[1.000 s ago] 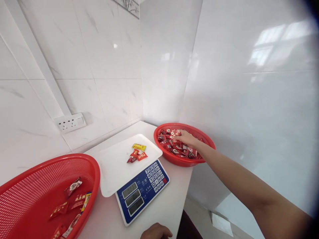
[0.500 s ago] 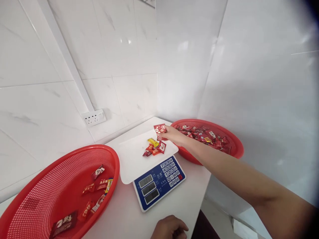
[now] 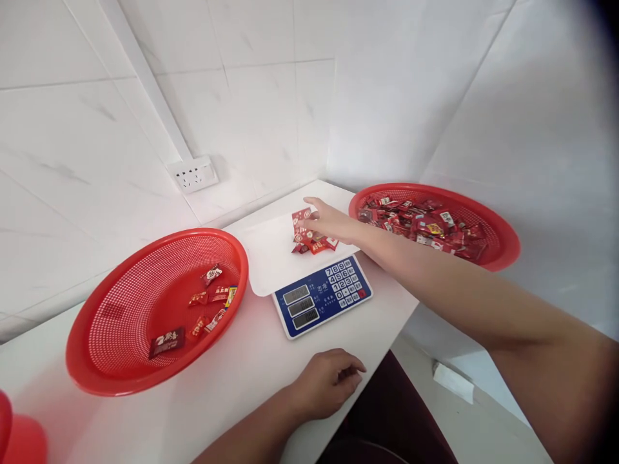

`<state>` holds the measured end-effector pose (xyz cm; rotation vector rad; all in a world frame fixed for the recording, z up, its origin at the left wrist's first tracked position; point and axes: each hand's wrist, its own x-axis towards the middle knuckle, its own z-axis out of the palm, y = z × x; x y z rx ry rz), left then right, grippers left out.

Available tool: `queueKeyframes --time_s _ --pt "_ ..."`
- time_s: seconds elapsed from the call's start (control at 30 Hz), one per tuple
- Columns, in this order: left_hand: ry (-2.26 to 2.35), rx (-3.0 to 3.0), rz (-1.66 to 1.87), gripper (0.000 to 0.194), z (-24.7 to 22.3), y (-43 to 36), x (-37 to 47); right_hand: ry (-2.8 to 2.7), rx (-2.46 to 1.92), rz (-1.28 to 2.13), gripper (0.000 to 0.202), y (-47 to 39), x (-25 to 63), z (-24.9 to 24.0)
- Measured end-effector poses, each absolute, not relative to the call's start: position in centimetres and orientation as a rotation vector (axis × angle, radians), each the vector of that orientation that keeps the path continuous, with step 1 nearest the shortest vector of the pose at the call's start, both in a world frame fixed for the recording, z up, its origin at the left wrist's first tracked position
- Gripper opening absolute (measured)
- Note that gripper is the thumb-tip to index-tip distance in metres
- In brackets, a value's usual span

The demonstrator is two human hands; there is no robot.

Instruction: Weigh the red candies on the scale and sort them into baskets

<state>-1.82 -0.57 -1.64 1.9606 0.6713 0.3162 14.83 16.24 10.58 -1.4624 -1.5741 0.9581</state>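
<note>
My right hand (image 3: 333, 220) is over the white pan (image 3: 265, 264) of a scale, fingers spread apart. A red candy packet with a pale pattern (image 3: 300, 220) stands tilted at its fingertips, against a few small wrapped candies (image 3: 318, 245). Part of that little pile is hidden by the hand. My left hand (image 3: 331, 381) rests on the table near its front edge, loosely curled with a gap between thumb and fingers, holding nothing. Between the hands lies the scale's blue panel (image 3: 322, 296) with displays and number keys.
A red mesh basket (image 3: 116, 274) on the left has several wrapped candies on its bottom. Another red basket (image 3: 503, 248) at the right back holds many more. Part of a red container (image 3: 26, 438) shows at lower left. Tiled walls with a socket (image 3: 193, 174) stand behind the table.
The view has tilted down, so more of the table and my left forearm shows. My right hand's fingers have opened from the red packet, which has lowered onto the candies.
</note>
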Motion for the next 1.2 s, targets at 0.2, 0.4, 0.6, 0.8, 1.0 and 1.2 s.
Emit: queueKeyframes --time_s 0.2,0.4,0.6,0.8,1.0,1.2 --pt "0.676 1.965 0.301 0.025 -1.4 -0.6 -1.8 -1.785 -1.758 0.462 0.07 15.2 18.5 10.9" --pt "0.665 1.957 0.292 0.026 -1.3 -0.5 -1.8 -1.791 -2.111 0.34 0.05 10.5 25.5 9.9" --pt "0.666 1.971 0.271 0.025 -1.0 -0.4 -1.7 -1.728 -2.482 0.408 0.053 8.3 30.3 6.5" --pt "0.669 1.963 0.272 0.026 -0.9 -0.4 -1.6 -1.815 -2.542 0.328 0.047 9.3 30.4 5.7" --pt "0.654 1.969 0.277 0.025 -1.0 -0.3 -1.6 -1.855 -2.53 0.292 0.046 9.3 30.6 5.5" --pt "0.653 1.957 0.273 0.026 -1.1 -0.3 -1.7 -1.863 -2.516 0.297 0.045 9.4 30.6 5.5"
